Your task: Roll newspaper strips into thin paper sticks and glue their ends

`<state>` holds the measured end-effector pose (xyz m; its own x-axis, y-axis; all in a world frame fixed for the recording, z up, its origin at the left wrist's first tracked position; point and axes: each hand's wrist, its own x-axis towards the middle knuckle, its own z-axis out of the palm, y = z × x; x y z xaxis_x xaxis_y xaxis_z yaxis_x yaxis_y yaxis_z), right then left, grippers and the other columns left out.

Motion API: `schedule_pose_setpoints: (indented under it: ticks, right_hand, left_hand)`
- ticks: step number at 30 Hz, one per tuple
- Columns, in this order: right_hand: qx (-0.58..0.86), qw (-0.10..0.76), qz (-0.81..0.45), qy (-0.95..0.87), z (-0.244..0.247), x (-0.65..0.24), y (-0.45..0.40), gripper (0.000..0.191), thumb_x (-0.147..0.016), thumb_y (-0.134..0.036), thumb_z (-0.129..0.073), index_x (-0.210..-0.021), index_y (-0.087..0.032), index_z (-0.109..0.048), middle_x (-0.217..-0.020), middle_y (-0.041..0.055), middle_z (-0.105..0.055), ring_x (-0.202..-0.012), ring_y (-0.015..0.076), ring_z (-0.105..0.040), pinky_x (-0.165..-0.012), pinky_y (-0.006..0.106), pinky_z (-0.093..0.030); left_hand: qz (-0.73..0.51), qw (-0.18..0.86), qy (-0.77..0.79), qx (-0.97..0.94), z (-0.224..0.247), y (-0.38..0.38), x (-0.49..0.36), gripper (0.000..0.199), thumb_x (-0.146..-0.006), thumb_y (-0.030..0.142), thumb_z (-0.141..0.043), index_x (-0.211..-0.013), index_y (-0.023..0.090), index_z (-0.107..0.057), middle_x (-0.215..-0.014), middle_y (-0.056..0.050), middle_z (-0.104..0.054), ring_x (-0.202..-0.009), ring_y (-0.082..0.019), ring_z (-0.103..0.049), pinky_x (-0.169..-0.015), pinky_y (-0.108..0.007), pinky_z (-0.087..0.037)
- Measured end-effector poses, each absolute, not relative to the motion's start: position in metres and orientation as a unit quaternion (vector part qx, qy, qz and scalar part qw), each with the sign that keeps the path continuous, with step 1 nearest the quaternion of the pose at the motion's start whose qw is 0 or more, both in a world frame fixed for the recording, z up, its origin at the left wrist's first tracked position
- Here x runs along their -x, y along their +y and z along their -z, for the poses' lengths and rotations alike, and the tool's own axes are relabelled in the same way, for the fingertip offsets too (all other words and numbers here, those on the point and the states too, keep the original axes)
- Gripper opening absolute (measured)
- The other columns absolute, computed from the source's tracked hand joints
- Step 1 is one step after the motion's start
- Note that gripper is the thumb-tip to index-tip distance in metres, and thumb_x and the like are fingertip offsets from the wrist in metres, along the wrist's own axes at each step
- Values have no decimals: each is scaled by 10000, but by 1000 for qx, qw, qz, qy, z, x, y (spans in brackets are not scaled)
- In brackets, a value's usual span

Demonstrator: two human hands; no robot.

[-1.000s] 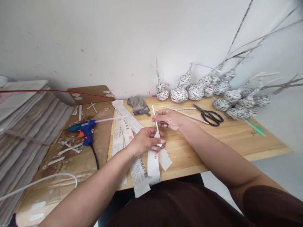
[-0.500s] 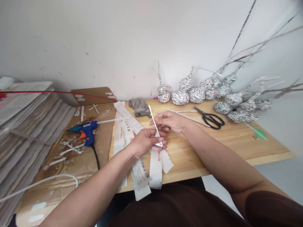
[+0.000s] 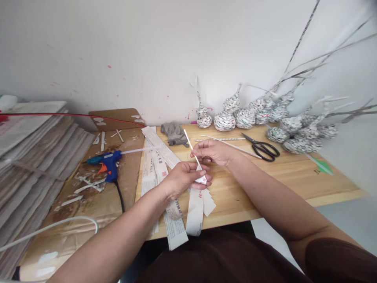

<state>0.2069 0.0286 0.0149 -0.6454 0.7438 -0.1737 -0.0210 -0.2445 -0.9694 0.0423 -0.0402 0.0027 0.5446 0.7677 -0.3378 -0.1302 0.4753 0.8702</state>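
Observation:
Between my hands is a newspaper strip (image 3: 194, 212), its upper part rolled into a thin white tube that slants up and left. My left hand (image 3: 188, 175) pinches the strip where it folds into the roll; the flat, printed lower end hangs past the table's front edge. Higher up, my right hand (image 3: 210, 152) is closed on the rolled tube with thumb and fingertips. More loose newspaper strips (image 3: 157, 165) lie in overlapping layers left of my hands. Behind them sits a crumpled grey cloth (image 3: 174, 133).
Black scissors (image 3: 265, 150) and thin paper sticks (image 3: 232, 145) lie beyond my right hand. Woven paper gourds (image 3: 224, 121) line the wall, with long sticks jutting out at right. A blue glue gun (image 3: 110, 165) rests on cardboard at left, near a tall newspaper stack (image 3: 44, 165).
My right hand has closed on the tube, where its fingers were beside it before. The fold in my left hand has shifted slightly right, showing red print.

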Motion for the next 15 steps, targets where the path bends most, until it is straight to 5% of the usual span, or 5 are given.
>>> schedule_pose_setpoints:
  ticks: [4,9,15]
  right_hand:
    - [344,297,-723,-520,-13,-204,29,293,-711,-356,-766,-678,-115,-603,-495,-60,-442,-399,21,-318,-353,152,-195]
    - [305,229,-728,-570,-17,-207,26,314,-782,-399,-694,-846,-92,-670,-526,-19,-541,-394,38,-391,-364,166,-245]
    - [336,280,-730,-525,-17,-206,26,345,-675,-346,-793,-605,-130,-533,-471,-60,-479,-374,22,-340,-347,158,-200]
  left_hand:
    - [-282,773,375,-426,-2,-42,-42,301,-744,295,-731,-958,94,-664,-871,-127,-714,-789,-219,-703,-740,-351,-573]
    - [-297,770,369,-427,-4,-40,-41,303,-745,307,-729,-964,104,-679,-868,-121,-714,-792,-222,-704,-735,-349,-572]
    - [-290,769,371,-433,-6,-41,-41,291,-745,309,-730,-945,104,-683,-869,-120,-717,-790,-204,-702,-733,-320,-565]
